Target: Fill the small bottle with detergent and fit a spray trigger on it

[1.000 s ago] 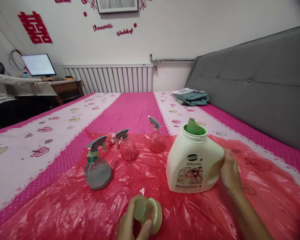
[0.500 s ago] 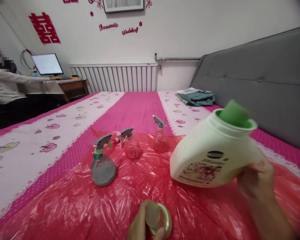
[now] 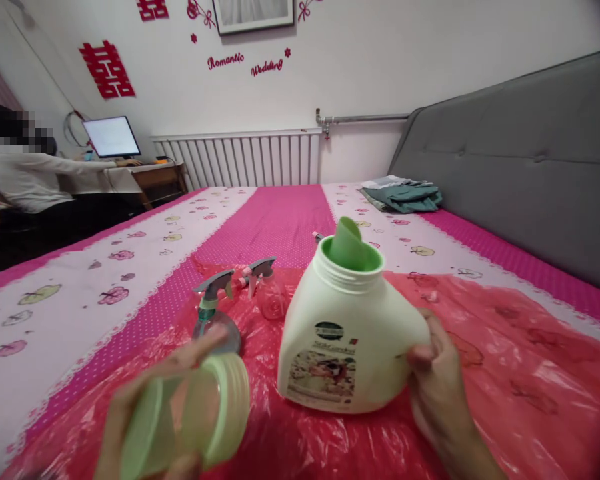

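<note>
My right hand (image 3: 443, 390) grips a cream laundry detergent bottle (image 3: 373, 340) at its handle side. The bottle is nearly upright over the red plastic sheet (image 3: 260, 427); its mouth is uncapped, with a green pouring spout (image 3: 349, 247) inside. In my left hand (image 3: 163, 367) is a translucent green bottle cap (image 3: 205, 407), turned on its side, its threaded rim toward the bottle. Behind that hand stands a spray bottle with a grey trigger (image 3: 215, 288). Beside it is a pink spray bottle (image 3: 274, 297). A third sprayer is mostly hidden behind the detergent bottle, only its nozzle (image 3: 318, 237) showing.
The sheet lies on a bed with a pink patterned cover (image 3: 285, 207). Folded clothes (image 3: 405, 195) rest near the grey headboard (image 3: 505, 153). A radiator (image 3: 250, 160) lines the far wall. At left, a person (image 3: 30, 177) sits at a desk with a monitor (image 3: 113, 137).
The detergent bottle has moved left and been tipped more upright. My left hand has lifted the cap up and to the left, turning it sideways. The view has shifted slightly.
</note>
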The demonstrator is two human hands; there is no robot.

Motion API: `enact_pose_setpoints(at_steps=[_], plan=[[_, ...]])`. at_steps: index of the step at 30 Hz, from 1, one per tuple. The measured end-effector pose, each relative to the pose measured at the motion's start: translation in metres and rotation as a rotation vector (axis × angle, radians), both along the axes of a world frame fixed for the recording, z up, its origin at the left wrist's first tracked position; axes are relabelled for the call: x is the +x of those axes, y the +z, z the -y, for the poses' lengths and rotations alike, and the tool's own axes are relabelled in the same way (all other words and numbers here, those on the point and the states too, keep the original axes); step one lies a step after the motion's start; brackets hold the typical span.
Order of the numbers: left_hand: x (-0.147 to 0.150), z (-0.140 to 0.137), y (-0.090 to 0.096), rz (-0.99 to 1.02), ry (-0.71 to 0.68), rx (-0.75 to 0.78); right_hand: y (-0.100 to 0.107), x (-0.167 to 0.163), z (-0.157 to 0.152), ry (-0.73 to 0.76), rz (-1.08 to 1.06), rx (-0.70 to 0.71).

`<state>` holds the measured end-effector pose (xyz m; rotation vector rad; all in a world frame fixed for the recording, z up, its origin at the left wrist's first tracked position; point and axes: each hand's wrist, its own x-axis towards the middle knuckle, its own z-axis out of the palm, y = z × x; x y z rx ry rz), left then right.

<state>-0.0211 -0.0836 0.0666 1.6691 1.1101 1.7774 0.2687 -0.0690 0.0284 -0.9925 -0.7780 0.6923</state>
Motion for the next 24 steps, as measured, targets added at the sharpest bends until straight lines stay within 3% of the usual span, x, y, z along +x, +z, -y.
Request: enact_pose_setpoints(at_steps=[1,3,5,6,8,9,17,24], plan=[[0.004,-0.012,0.022,0.026,-0.005,0.131,-0.003,-0.006,-0.001,0.040,-0.004,-0.010],[0.019,-0.035,0.063,0.020,-0.103,0.137,-0.010,-0.016,-0.004,0.119,0.011,-0.031],[0.035,-0.055,0.094,0.007,-0.188,0.316,-0.019,-0.022,-0.006,0.161,0.052,-0.048],[0.042,-0.063,0.106,-0.066,-0.208,0.329,-0.024,-0.023,-0.007,0.161,0.070,-0.053],[0.052,-0.074,0.121,-0.245,-0.243,0.201,-0.032,-0.023,-0.009,0.143,0.088,-0.051],[0.056,-0.078,0.126,-0.308,-0.263,0.148,-0.035,-0.022,-0.009,0.138,0.090,-0.047],[0.073,-0.089,0.144,-0.636,-0.299,0.227,-0.031,-0.022,-0.010,0.145,0.121,-0.037],[0.080,-0.089,0.127,-0.620,-0.405,0.126,-0.043,-0.022,-0.011,0.156,0.096,-0.042]])
